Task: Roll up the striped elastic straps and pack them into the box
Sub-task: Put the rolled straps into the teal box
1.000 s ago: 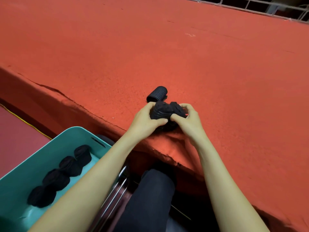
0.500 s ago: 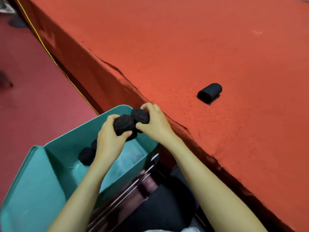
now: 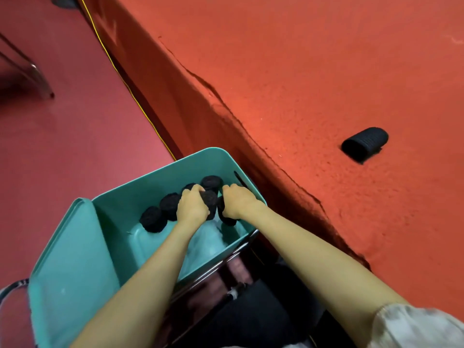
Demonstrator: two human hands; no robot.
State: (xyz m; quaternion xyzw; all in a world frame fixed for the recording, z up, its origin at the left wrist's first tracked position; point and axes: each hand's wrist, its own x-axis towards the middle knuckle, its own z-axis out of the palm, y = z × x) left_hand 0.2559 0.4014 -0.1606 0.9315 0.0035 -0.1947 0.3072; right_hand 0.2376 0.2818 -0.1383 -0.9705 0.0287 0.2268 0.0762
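Red table [image 3: 326,59] edge beside teal box [image 3: 150,189]; inside, left hand [image 3: 192,207], right hand [image 3: 236,202] each grasping strap roll [image 3: 210,200].

Black rolled straps [image 3: 153,219]; teal box [image 3: 160,172]; orange-red table [image 3: 326,59].

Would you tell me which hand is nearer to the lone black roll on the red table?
Right. The right hand is inside the box by its table-side wall; the left hand is beside it, farther from the roll.

Left hand [image 3: 192,205], right hand [image 3: 236,202] carried rolled straps [image 3: 210,200] from table [image 3: 313,71] down into box [image 3: 160,172]; seemingly still gripped.
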